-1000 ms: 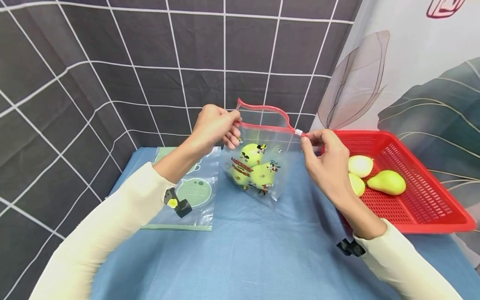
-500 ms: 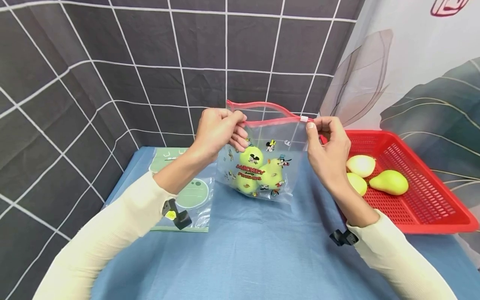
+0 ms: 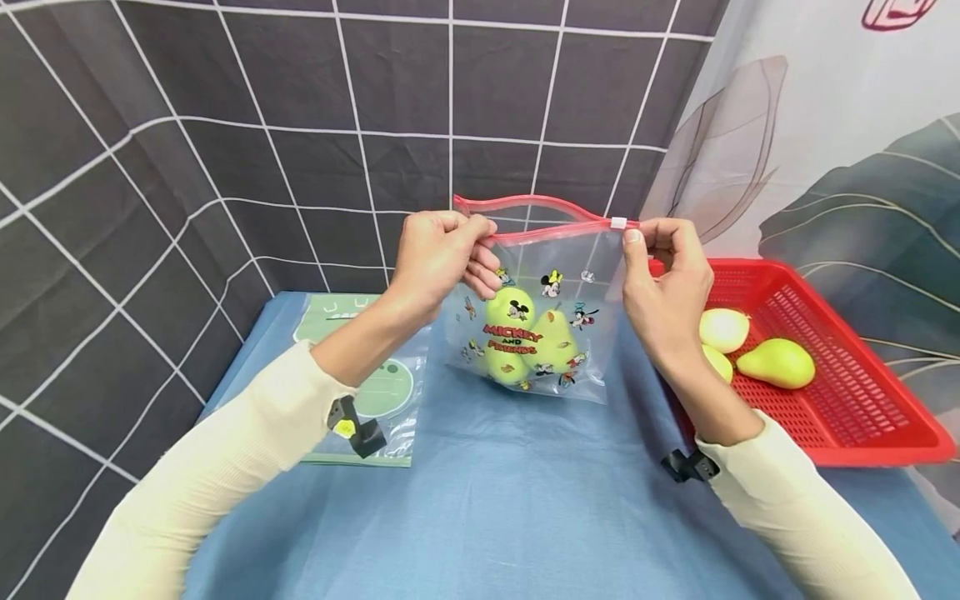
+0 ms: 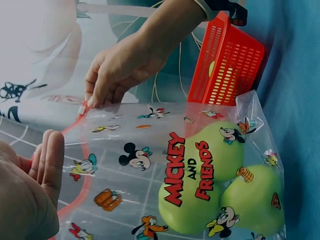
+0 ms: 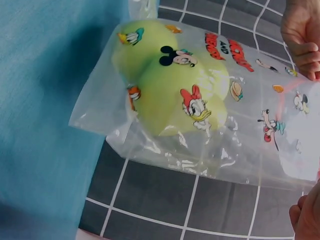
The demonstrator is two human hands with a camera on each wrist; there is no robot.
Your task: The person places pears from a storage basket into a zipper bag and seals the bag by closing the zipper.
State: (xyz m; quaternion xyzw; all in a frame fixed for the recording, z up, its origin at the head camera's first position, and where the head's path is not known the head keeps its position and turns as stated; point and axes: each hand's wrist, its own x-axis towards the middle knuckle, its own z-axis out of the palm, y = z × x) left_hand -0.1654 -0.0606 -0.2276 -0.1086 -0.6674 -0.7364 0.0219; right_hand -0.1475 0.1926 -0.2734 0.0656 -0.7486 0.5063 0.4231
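Observation:
A clear zip bag (image 3: 592, 287) with cartoon prints and a red zip edge hangs upright between both hands over the blue cloth. Inside it, at the bottom, sit several green pears (image 3: 510, 312). My left hand (image 3: 444, 254) pinches the red edge near the left of the mouth. At the right corner, beside the white slider (image 3: 618, 222), my right hand (image 3: 670, 279) pinches the edge between thumb and fingers. The mouth gapes between the hands, its back edge arching above the front one. In the left wrist view the printed pears (image 4: 220, 155) press against the plastic.
To the right stands a red plastic basket (image 3: 862, 417) with several pears (image 3: 776, 364) in it. Under my left forearm a flat green-printed zip bag (image 3: 386, 392) lies on the blue cloth (image 3: 495, 500). A dark grid-patterned curtain (image 3: 405, 75) rises behind.
The bag has turned to face the head view more squarely and its right corner has risen. My right hand has moved right and up, pulling the mouth wider; my left has shifted slightly right.

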